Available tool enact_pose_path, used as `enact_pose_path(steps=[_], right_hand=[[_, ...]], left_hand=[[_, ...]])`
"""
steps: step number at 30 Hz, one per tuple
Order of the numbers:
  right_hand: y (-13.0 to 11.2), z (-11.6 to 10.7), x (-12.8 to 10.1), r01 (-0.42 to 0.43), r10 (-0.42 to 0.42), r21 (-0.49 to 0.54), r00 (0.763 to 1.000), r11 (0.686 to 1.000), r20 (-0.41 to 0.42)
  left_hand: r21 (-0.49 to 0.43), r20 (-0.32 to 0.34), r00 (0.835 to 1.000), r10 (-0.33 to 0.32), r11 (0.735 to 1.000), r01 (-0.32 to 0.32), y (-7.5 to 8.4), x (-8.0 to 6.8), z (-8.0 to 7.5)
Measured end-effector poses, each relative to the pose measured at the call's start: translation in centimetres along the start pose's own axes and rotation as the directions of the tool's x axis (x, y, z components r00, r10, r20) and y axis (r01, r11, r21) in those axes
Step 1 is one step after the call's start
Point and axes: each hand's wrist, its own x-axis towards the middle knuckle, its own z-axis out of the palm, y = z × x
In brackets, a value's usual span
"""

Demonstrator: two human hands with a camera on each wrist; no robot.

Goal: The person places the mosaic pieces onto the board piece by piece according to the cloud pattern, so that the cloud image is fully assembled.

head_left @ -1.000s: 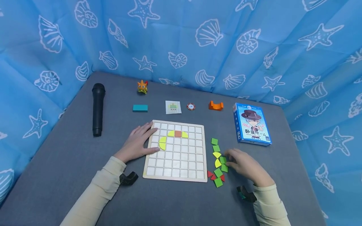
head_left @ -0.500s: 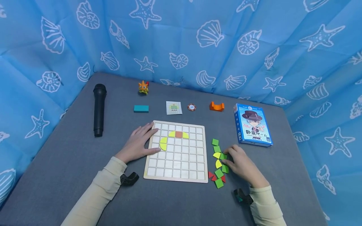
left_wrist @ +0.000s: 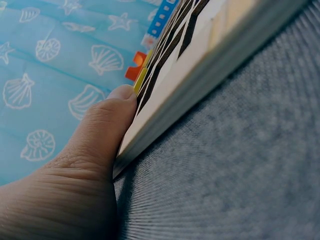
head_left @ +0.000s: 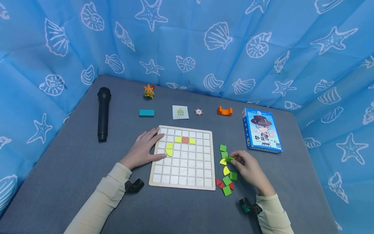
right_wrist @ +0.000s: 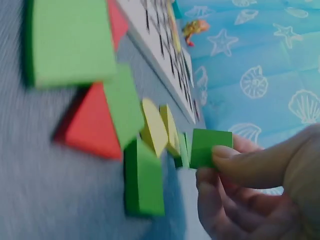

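My left hand point(head_left: 143, 147) rests on the left edge of a wooden grid board point(head_left: 187, 169), its fingers spread and straight; in the left wrist view the thumb point(left_wrist: 107, 117) lies along the rim. In the grid are several yellow pieces point(head_left: 169, 151) and an orange-brown square point(head_left: 185, 139). To the right of the board, my right hand point(head_left: 248, 169) pinches a green square tile point(right_wrist: 207, 145) between thumb and fingers, raised over the loose pieces. Around it lie more green squares point(head_left: 226, 190), yellow quarter rounds point(head_left: 226, 170) and red triangles point(right_wrist: 95, 125).
Behind the board lie a teal block point(head_left: 146, 113), a pattern card point(head_left: 180, 112), a poker chip point(head_left: 198, 111) and an orange arch block point(head_left: 224, 111). A small orange figure point(head_left: 149, 91) stands farther back. A black microphone point(head_left: 103, 113) lies left, a blue game box point(head_left: 262, 130) right.
My right hand has moved slightly left and taken hold of a green square tile, lifting and tilting it from the loose group. The left hand stays on the board.
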Motion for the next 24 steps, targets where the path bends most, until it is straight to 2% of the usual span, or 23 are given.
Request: enact_pose_path(steps=[6,10,14,19,24], right_hand=[[-1.3,-0.1,0.2,-0.139,0.14,0.175,0.99,0.975,0.005],[-2.4,0.1,0.8,-0.207,0.209,0.329,0.977,0.921,0.03],[-4.1,0.3,1.9,-0.25,0.259,0.439,0.965,0.863,0.04],[-6.5,0.6,3.1,-0.234,0.242,0.496,0.969,0.836,0.048],[-8.3,1.7,4.2,-0.204,0.206,0.498,0.977,0.843,0.051]], left_hand=[[0.009,0.004,1.0,-0.007,1.0,0.007,0.1,0.1,0.0],[0.013,0.005,1.0,-0.006,1.0,0.006,-0.1,0.1,0.2],[0.009,-0.001,1.0,-0.005,1.0,0.005,-0.2,0.1,0.2],[0.009,-0.002,1.0,0.002,1.0,-0.002,-0.2,0.1,0.2],[0.017,-0.005,1.0,0.011,1.0,-0.011,-0.2,0.1,0.3]])
